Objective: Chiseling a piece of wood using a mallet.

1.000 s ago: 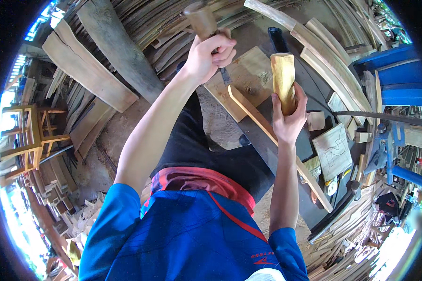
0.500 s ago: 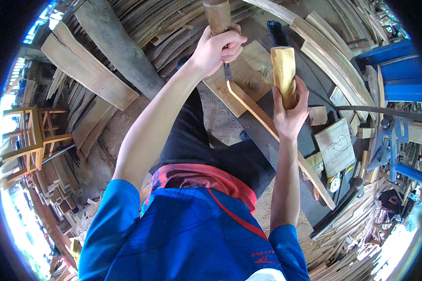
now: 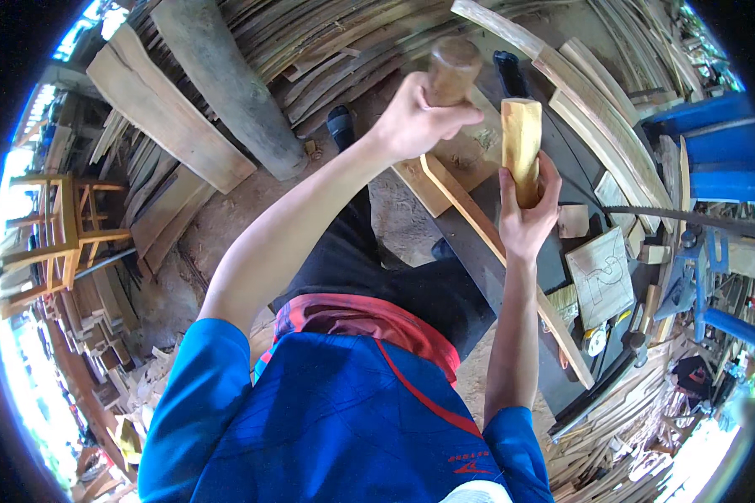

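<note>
My left hand is closed around the brown round wooden handle of a chisel, slightly blurred; its blade is hidden at this moment. To its right, my right hand grips an upright yellowish squared wooden block, fingers wrapped round its lower part. The block's top is just right of the chisel handle, with a small gap in the picture. Beneath both hands lie a plywood board with shavings and a long narrow wooden strip slanting across the dark bench top.
Long boards, a panel with drawn lines, a saw blade, a tape measure and blue machinery are on the right. Leaning planks, stacked lumber and wooden chairs stand on the left.
My left hand has moved rightward with the chisel handle, toward the block; the blade seen earlier is hidden now. My right hand and block have shifted slightly right.
</note>
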`<state>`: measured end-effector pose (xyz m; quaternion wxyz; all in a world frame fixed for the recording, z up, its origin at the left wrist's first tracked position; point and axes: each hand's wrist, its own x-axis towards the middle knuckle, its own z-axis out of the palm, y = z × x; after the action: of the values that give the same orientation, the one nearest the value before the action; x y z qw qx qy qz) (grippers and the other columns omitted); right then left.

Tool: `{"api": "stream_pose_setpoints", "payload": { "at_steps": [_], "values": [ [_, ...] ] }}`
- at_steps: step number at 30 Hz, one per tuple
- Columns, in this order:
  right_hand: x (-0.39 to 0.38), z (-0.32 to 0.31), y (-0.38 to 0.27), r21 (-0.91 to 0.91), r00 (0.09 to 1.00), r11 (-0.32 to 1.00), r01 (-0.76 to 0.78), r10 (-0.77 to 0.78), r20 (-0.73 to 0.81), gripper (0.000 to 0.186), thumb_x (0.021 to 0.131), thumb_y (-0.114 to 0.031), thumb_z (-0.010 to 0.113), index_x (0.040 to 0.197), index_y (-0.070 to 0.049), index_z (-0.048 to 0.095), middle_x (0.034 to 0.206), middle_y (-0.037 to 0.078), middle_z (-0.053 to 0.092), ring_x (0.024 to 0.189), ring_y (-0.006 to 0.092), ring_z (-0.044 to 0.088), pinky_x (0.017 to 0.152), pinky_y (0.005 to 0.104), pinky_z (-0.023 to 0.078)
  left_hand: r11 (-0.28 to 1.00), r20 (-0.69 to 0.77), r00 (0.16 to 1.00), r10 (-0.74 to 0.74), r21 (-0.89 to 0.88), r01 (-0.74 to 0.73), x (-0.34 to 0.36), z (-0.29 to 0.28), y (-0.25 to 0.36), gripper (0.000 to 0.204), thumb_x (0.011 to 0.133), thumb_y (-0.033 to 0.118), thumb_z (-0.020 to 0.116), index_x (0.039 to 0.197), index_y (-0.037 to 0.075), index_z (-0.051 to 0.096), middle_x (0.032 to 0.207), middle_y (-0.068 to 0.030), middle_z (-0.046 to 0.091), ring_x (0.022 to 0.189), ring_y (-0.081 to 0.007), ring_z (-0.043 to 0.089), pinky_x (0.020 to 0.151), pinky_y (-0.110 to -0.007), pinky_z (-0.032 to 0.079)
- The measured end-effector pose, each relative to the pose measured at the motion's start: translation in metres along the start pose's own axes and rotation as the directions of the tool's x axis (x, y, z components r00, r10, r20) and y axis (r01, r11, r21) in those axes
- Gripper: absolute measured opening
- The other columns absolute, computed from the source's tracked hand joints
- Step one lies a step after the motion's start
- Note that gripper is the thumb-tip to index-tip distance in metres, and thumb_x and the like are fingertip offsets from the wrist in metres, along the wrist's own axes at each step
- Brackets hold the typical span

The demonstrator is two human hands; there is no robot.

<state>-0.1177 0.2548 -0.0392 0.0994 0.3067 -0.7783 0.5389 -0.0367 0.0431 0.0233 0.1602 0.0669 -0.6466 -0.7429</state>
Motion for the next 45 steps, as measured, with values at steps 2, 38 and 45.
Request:
{"api": "stream_pose_setpoints", "payload": {
  "at_steps": [2, 38, 45],
  "values": [
    [0.003, -0.006, -0.006, 0.035, 0.994, 0.994, -0.104, 0.102, 0.042, 0.056, 0.08, -0.019, 0.079, 0.127, 0.0, 0.054, 0.111, 0.017, 0.064, 0.098, 0.0246, 0.064, 0.085, 0.0368, 0.051, 0.977, -0.053, 0.996, -0.077, 0.193, 0.086, -0.002, 0.009, 0.004, 0.014, 0.081, 0.016, 0.072, 0.085, 0.003, 0.071, 0.073, -0.0034, 0.066, 0.062, -0.0101, 0.057, 0.06, -0.027, 0.045],
    [0.092, -0.062, -0.192, -0.335, 0.78, 0.705, 0.626, -0.555, 0.289, 0.046, 0.088, -0.01, 0.071, 0.131, -0.001, 0.057, 0.124, 0.016, 0.063, 0.108, 0.0251, 0.064, 0.091, 0.0373, 0.052, 0.989, -0.079, 0.996, 0.047, 0.143, -0.035, 0.0, 0.013, 0.004, 0.03, 0.081, 0.018, 0.071, 0.066, 0.005, 0.048, 0.062, 0.006, 0.045, 0.058, -0.0049, 0.04, 0.054, -0.028, 0.034],
    [0.099, -0.062, -0.204, -0.245, 0.792, 0.756, 0.606, -0.546, 0.273, 0.049, 0.091, -0.012, 0.068, 0.133, 0.008, 0.05, 0.117, 0.026, 0.064, 0.099, 0.0283, 0.068, 0.087, 0.0342, 0.056, 0.997, -0.084, 0.996, 0.036, 0.076, -0.029, -0.003, 0.002, 0.008, 0.03, 0.08, 0.018, 0.07, 0.061, 0.006, 0.05, 0.059, 0.0052, 0.047, 0.059, -0.0059, 0.044, 0.053, -0.028, 0.036]
  ]
}}
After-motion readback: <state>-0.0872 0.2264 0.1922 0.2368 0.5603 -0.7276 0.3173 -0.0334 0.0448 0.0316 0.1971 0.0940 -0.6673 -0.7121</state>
